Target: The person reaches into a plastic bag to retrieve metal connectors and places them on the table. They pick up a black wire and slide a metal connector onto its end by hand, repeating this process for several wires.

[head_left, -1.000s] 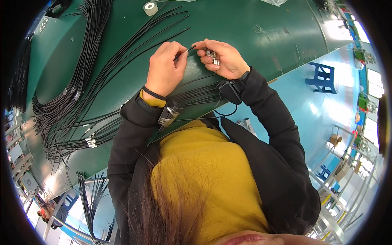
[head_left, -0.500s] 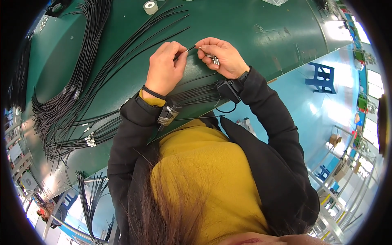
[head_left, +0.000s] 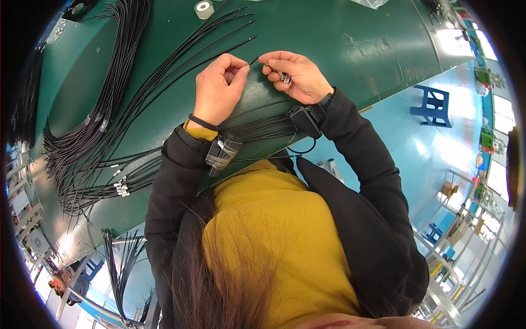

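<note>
My left hand [head_left: 218,90] pinches a thin black cable [head_left: 253,61] close to its end between thumb and fingers. The cable's tip points up and right toward my right hand [head_left: 301,77], whose forefinger reaches to it. Several small silvery metal parts [head_left: 286,79] are gathered in the curled fingers of my right hand; one sits between thumb and forefinger. Whether the right fingertip touches the cable cannot be made out. Below both hands, a bundle of black cables [head_left: 266,127] runs across the green table [head_left: 323,33].
A large looped bundle of black cables [head_left: 118,60] covers the table's left side, with loose ends fanning toward my hands. Cables with white connectors [head_left: 121,186] lie at the near left. A white tape roll [head_left: 204,9] stands at the far edge. A blue stool [head_left: 433,106] is on the floor at right.
My left hand has shifted slightly left and its fingers have opened out a little around the cable. My right hand has moved slightly left, with the metal parts still in it.
</note>
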Tool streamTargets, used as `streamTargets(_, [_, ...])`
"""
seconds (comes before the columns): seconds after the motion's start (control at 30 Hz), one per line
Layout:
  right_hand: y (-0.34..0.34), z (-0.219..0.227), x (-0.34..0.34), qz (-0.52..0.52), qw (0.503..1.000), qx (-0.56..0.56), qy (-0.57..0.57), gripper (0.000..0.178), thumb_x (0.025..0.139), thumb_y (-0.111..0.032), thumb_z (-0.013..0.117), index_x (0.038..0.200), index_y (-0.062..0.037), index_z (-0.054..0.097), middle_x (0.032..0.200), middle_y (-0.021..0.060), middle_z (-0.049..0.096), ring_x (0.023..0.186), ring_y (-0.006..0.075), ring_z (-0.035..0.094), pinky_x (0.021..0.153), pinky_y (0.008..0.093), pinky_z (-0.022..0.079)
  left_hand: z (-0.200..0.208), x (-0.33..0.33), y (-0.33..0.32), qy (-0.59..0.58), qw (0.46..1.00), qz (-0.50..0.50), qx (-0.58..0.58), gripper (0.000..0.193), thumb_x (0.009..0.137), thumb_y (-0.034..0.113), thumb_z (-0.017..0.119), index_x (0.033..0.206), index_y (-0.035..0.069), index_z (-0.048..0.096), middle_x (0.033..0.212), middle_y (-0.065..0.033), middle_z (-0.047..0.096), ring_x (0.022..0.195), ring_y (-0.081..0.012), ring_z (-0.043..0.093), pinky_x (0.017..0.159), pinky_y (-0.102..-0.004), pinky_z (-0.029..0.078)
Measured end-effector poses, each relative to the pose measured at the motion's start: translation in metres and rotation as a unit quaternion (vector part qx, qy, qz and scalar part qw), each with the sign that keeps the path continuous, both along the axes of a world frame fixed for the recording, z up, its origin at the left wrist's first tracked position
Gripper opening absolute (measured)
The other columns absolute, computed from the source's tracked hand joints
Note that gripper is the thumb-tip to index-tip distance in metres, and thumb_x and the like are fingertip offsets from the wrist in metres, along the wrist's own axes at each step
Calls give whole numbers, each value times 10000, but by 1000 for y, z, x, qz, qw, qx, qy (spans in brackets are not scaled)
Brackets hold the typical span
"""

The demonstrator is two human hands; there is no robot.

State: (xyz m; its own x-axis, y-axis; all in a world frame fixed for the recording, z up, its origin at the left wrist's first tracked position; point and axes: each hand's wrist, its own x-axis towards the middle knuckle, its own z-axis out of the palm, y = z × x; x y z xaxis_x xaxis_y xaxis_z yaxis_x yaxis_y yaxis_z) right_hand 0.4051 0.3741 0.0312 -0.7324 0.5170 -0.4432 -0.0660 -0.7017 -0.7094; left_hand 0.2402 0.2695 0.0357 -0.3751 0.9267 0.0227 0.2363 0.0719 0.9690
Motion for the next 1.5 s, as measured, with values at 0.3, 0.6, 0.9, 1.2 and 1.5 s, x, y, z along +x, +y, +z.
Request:
streamTargets(0.3, [5,3,1,8,1000,30,3,187,914,-69,567,1077,21,570,920,101,629,682,92,538,498,195,404,1,1,-1,11,1000,2,-1,71,815,53,658,867,13,631,718,-17,611,576,-47,523,552,-205,443])
streamTargets(0.6, [5,2,0,-30,999,-35,16,130,926,-98,571,1017,-12,535,988,145,643,675,105,563,505,190,415,4,5,-3,51,998,-16,17,68,814,37,654,852,8,607,752,-58,599,626,-108,570,582,-236,470])
streamTargets(0.9, [4,-7,-3,-54,997,-55,-2,152,951,-134,562,1040,-11,555,996,89,600,753,92,541,553,179,424,-3,6,-1,90,994,-22,55,57,843,37,651,879,0,625,724,0,573,597,-24,500,545,-187,417])
streamTargets(1.2, [5,-7,3,-27,999,-38,11,121,931,-146,599,971,-34,573,887,35,565,685,76,485,486,167,358,-1,6,-1,104,993,-25,54,55,835,27,651,875,4,622,726,-10,571,589,-39,501,547,-192,423])
streamTargets(1.5, [1,-3,-1,-25,1000,4,-3,113,921,-139,609,933,-37,564,839,26,569,660,71,481,461,165,345,-2,6,-1,113,992,-30,55,53,827,24,649,867,11,617,729,-28,572,585,-69,508,553,-214,430])
